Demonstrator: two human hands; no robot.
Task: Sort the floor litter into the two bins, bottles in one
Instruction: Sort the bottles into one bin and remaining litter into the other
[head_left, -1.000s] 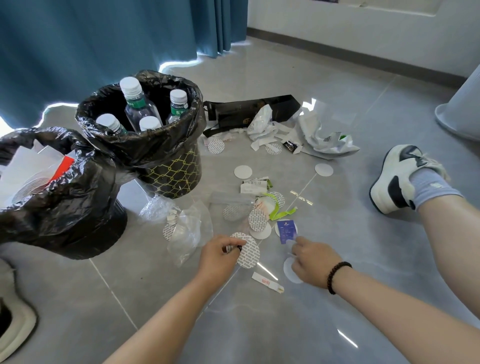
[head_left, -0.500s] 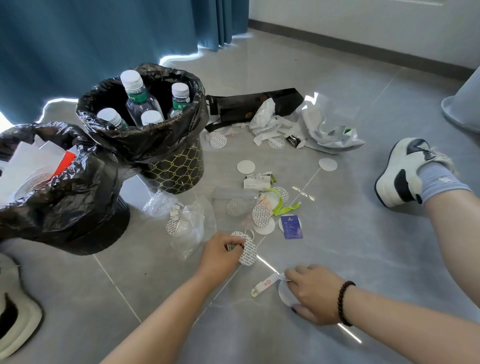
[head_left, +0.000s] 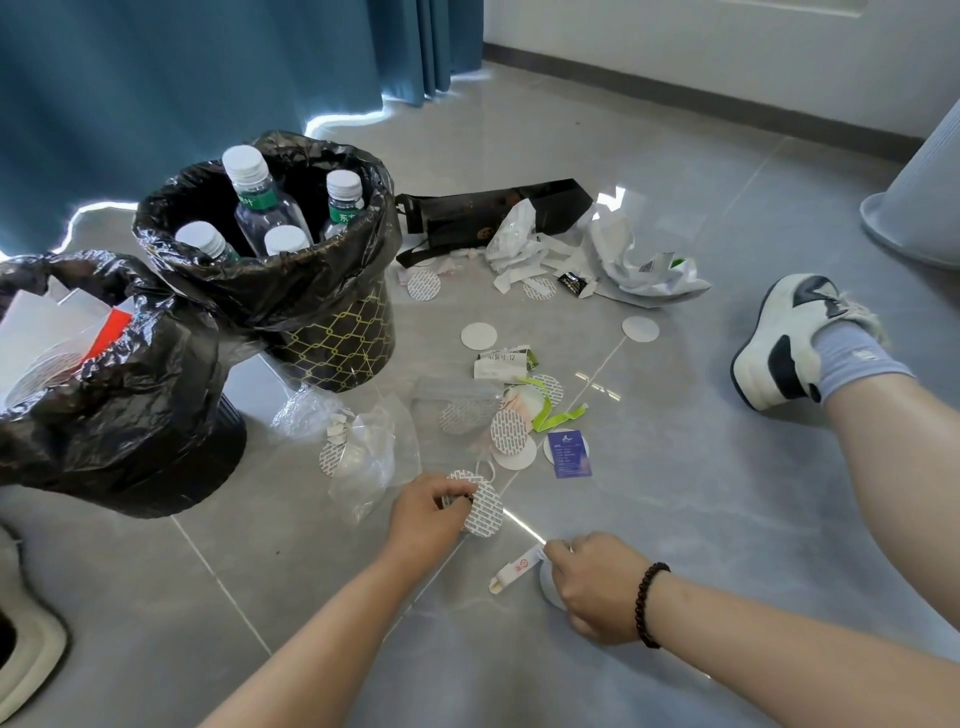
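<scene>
1. Far to the left I see the paper bin (head_left: 119, 415), lined in black plastic and already holding white sheets and a red scrap; just beside it, further back, the bottle bin (head_left: 332, 332) holds four capped bottles (head_left: 257, 202) standing upright.

2. Between the bins and my hands lies clear plastic wrap (head_left: 374, 457), with round patterned foil seals (head_left: 509, 431) and a blue card (head_left: 569, 454) scattered beyond.

3. My left hand (head_left: 428, 517) is clenched around a small stack of foil discs (head_left: 483, 506), thumb and fingers pinching them at the near edge.

4. Just right of it, the white strip (head_left: 514, 569) lies with its long axis running from lower left up to upper right, its upper end at my right hand's fingertips.

5. My right hand (head_left: 592, 587) pinches that end of the strip, and a white disc (head_left: 548, 587) shows under the palm; whether the disc is also gripped I cannot tell.

6. I judge the paper bin is the target. It lies up and to the left of both hands, and the left hand is nearer to it.
</scene>
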